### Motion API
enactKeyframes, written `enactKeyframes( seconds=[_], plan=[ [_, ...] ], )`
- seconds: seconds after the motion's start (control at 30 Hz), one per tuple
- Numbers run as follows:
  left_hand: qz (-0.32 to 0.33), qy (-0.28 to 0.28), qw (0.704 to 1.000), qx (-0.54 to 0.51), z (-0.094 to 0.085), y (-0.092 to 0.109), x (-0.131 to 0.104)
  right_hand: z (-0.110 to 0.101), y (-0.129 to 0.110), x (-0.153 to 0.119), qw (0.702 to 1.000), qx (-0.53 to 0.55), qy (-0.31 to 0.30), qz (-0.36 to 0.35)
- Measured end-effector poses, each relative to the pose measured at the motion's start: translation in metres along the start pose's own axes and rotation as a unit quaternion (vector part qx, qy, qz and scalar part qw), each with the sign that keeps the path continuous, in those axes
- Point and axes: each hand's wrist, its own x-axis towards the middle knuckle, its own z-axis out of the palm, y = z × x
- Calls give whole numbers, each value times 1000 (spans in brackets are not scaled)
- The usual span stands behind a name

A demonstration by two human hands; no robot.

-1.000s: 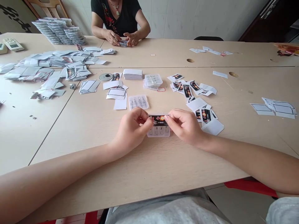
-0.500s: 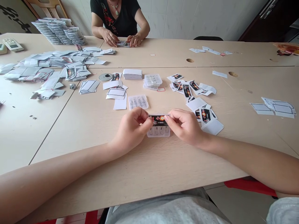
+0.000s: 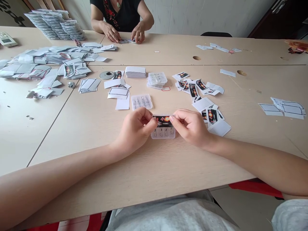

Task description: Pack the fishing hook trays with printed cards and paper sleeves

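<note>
A black printed sticker (image 3: 163, 121) with an orange burst is pinched at its left end by my left hand (image 3: 139, 126) and at its right end by my right hand (image 3: 191, 126). It lies over the upper part of a clear plastic box (image 3: 163, 134) of fish hooks on the table; whether it is stuck down I cannot tell. Hooks show in the box's lower compartments. Just beyond my left hand is another clear hook box (image 3: 141, 102). Right of my right hand lie scattered black-and-white stickers (image 3: 212, 116), some with their white backs up.
Stacked hook boxes (image 3: 157, 79), a white card stack (image 3: 135, 72) and a tape roll (image 3: 106, 75) stand further back. White packets (image 3: 48, 59) heap at left, below tall stacked packs (image 3: 55, 25). Opposite, a person's hands (image 3: 137, 33) handle small items. Paper scraps (image 3: 284, 107) lie right.
The view has tilted down slightly. My hands keep the sticker over the box almost unmoved. Across the table, the person's right-side hand has lifted and the items there have come apart.
</note>
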Motion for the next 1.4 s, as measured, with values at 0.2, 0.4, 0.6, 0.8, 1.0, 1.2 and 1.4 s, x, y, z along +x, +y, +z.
enactKeyframes(
  seconds=[0.2,0.4,0.6,0.8,1.0,1.2,1.4],
  plan=[
    [-1,5,1000,2,1,0,-1,1,-1,1,1000,1,1,-1],
    [1,7,1000,12,2,2,-2,1,-1,0,1000,4,3,1],
    [5,9,1000,21,2,2,-2,2,1,0,1000,13,5,-2],
    [8,14,1000,20,2,-1,-2,2,-1,1,1000,15,9,-8],
    [3,18,1000,19,2,-2,-1,2,2,0,996,87,-8,12],
    [-3,3,1000,17,-2,0,-1,-2,3,4,975,207,-30,71],
    [8,-4,999,32,-12,-4,5,-6,5,5,963,254,-8,92]
  ],
)
